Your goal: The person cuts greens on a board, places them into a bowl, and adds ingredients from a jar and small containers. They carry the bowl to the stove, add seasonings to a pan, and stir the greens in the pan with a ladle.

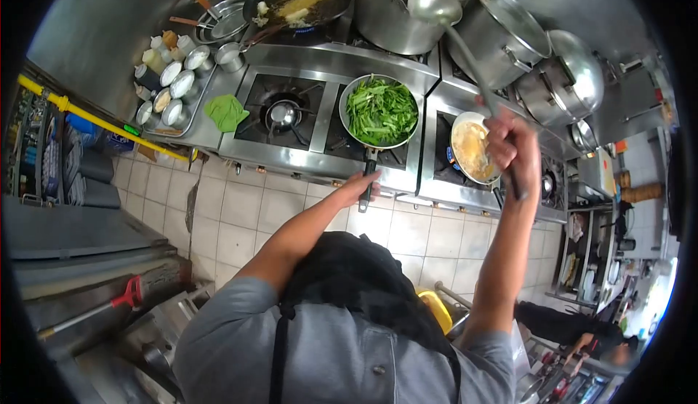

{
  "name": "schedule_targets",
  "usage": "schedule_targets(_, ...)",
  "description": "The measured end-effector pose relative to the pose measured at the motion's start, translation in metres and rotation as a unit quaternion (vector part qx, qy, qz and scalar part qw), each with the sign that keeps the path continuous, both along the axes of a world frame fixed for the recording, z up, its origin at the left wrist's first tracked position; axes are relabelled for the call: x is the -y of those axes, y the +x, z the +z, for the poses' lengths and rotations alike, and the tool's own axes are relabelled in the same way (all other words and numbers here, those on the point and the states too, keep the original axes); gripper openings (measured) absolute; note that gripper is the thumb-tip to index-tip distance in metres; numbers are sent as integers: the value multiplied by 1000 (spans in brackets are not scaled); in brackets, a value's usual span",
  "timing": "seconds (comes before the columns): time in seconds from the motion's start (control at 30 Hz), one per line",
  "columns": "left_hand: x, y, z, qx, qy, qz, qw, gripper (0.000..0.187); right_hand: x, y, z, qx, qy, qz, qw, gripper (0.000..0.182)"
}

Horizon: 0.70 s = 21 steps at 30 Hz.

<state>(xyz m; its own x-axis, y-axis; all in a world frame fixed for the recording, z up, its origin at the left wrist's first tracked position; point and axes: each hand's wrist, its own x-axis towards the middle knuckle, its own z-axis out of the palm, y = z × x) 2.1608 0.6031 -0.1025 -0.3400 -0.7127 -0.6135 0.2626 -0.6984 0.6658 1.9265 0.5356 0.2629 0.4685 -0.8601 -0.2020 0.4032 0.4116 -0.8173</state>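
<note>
My left hand [355, 189] is closed at the black handle of a frying pan [342, 117], its fingers partly hidden. Chopped leafy greens [381, 112] are heaped in that pan, which sits on a front burner. My right hand [512, 149] is raised and wrapped round the long handle of a ladle [465, 44]. The ladle's bowl reaches up in front of the large stockpot at the back. Below and left of my right hand, a second pan [472, 148] holds something yellowish and pale in liquid, with a blue flame at its edge.
A wok [342, 2] with pieces in bubbling oil is at the back left. A stockpot [382, 22] and another tall pot [487, 55] stand behind. Sauce bottles [154, 61], metal cups and a green cloth [226, 113] are left. Another person [560, 325] is lower right.
</note>
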Motion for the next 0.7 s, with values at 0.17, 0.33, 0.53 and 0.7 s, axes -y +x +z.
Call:
schedule_targets(0.17,-3,-33,-3,128,-60,120,983,34,-51,2,-95,-313,-22,-51,948,51)
schedule_targets(0.33,-50,-6,7,-43,-23,101,994,34,-73,-25,-153,-581,-301,-15,756,60)
schedule_targets(0.53,-123,80,10,96,67,-5,993,53,-95,-22,-75,-551,-415,-118,714,65)
schedule_targets(0.7,-89,83,-17,55,7,-31,998,54,-81,-2,-190,-554,-298,-73,774,49)
